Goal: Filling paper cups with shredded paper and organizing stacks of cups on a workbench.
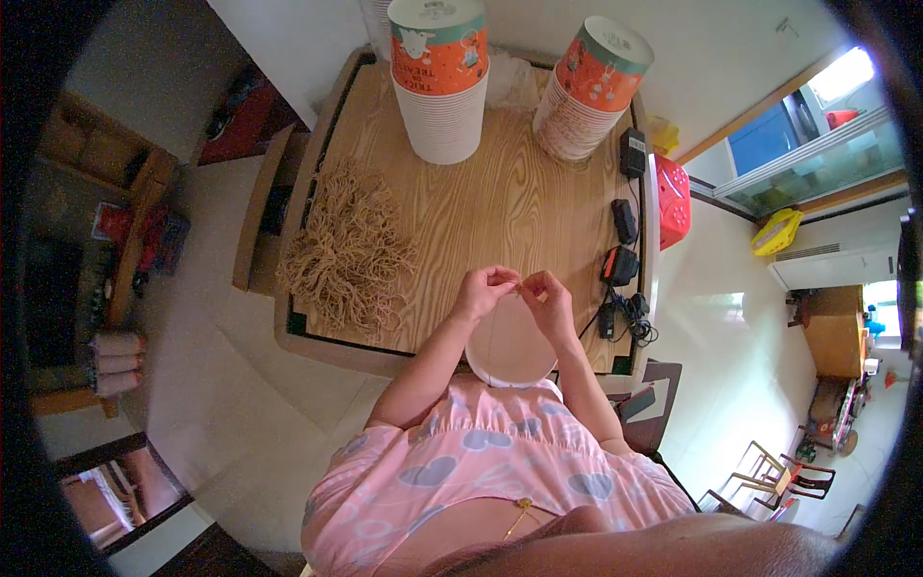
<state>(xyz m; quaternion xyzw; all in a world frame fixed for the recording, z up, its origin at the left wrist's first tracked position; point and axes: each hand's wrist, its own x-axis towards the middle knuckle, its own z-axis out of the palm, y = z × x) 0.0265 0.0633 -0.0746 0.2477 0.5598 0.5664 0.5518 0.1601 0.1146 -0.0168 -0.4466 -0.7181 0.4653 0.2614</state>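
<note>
A white paper bucket (511, 344) rests against my body at the table's near edge, its pale inside facing up. My left hand (485, 291) and my right hand (548, 306) meet at its far rim, thumbs and fingertips pinched close together. A small tan bit, apparently cord, shows between the fingertips; the rest is hidden by the fingers. To the left lies a loose heap of tan cords (348, 248). At the far side stand two upside-down stacks of paper buckets, the left stack (440, 120) and the right stack (582, 115), with orange and teal printed bands.
The wood-grain table (471, 207) has a dark-edged rim. Along its right side lie black power adapters (625, 221) and tangled cables (635, 322). A red plastic stool (670, 200) stands beyond that edge. An open cardboard box (264, 226) is at the table's left.
</note>
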